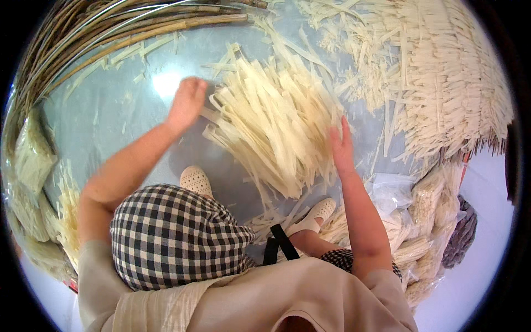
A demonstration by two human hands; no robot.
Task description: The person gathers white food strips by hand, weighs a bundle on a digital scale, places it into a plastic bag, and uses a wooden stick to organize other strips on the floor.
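Observation:
A loose heap of pale cream flat strips (276, 116), like split husk or leaf fibre, lies on the grey-blue floor in front of me. My left hand (187, 104) is raised just left of the heap, a small gap from it. Its fingers are curled in together, and nothing shows in them. On the opposite side, my right hand (342, 148) rests along the heap's right edge with fingers stretched out and pointing away from me. Strip ends fan out unevenly toward my feet and toward the far side.
Long thin brown canes (138, 30) curve across the far left. A large mat of layered pale strips (448, 83) spreads at the far right. Plastic-wrapped bundles (428, 216) sit at the near right, with more bagged bundles (34, 155) at the left rim. My perforated shoes (196, 180) flank the heap's near side.

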